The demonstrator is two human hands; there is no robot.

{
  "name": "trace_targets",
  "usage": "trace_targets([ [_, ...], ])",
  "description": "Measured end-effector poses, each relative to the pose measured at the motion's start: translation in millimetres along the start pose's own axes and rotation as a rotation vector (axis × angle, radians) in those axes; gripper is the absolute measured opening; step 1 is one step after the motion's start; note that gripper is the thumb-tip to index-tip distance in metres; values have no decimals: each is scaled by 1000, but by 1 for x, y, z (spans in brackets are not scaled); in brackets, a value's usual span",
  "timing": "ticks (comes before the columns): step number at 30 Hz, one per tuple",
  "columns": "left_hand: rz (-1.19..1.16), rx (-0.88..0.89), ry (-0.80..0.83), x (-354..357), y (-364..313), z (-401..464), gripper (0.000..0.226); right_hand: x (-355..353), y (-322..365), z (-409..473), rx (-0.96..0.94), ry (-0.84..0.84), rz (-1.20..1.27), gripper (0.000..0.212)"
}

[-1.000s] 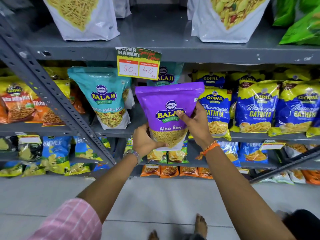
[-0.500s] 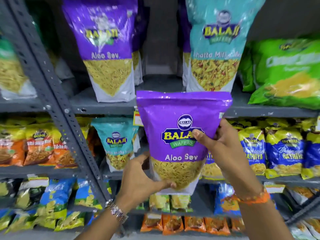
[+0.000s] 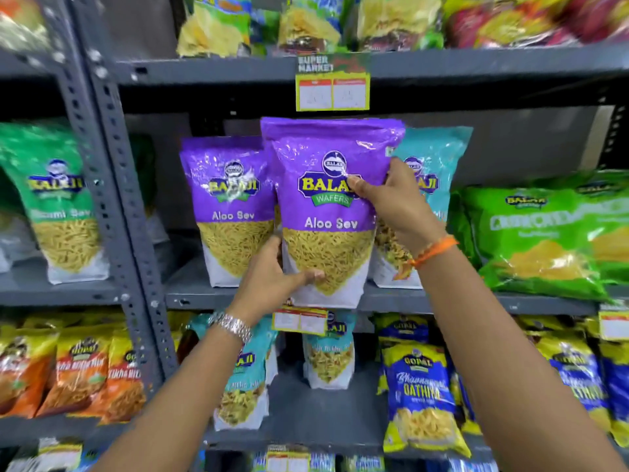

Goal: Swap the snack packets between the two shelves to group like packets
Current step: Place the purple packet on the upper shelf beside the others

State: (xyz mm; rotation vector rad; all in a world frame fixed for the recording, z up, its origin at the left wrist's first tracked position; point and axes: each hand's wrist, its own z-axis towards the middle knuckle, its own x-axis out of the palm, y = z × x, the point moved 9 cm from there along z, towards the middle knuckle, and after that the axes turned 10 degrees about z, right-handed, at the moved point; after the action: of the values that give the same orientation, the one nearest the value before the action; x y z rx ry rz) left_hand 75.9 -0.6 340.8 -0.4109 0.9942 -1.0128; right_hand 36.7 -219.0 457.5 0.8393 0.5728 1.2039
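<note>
Both hands hold a purple Aloo Sev packet (image 3: 326,185) upright in front of the upper shelf (image 3: 476,299). My left hand (image 3: 275,274) grips its lower left corner; my right hand (image 3: 391,202) pinches its right side. Its bottom edge hangs at the shelf's front lip. A second purple Aloo Sev packet (image 3: 228,206) stands on that shelf just to the left. A teal Balaji packet (image 3: 432,172) stands right behind my right hand, partly hidden. On the lower shelf (image 3: 306,420) stand two more teal Balaji packets (image 3: 328,356), (image 3: 245,386).
A grey perforated upright (image 3: 112,185) divides the racks at left. A green Balaji Sev packet (image 3: 58,202) stands left of it, a lying green packet (image 3: 544,233) at right. Blue Gopal Gathiya packets (image 3: 418,393) and orange Gopal packets (image 3: 85,369) fill the lower shelf. Price tags (image 3: 332,90) hang above.
Both hands have raised the purple packet from the lower shelf level up to the upper shelf, beside the other Aloo Sev packet. The view has tilted upward.
</note>
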Motion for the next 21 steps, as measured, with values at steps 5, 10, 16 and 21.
trace_targets([
  [5, 118, -16, 43, 10, 6, 31, 80, 2, -28, 39, -29, -28, -144, 70],
  [10, 109, -76, 20, 20, 13, 39, 77, 16, -17, 31, 17, -36, -268, 52],
  [16, 149, -112, -23, 20, 13, 37, 68, 18, -13, 30, -21, -52, -346, 58],
  [21, 240, -127, -63, 18, 9, 35, 63, -9, -2, 18, -100, -115, -338, 60],
])
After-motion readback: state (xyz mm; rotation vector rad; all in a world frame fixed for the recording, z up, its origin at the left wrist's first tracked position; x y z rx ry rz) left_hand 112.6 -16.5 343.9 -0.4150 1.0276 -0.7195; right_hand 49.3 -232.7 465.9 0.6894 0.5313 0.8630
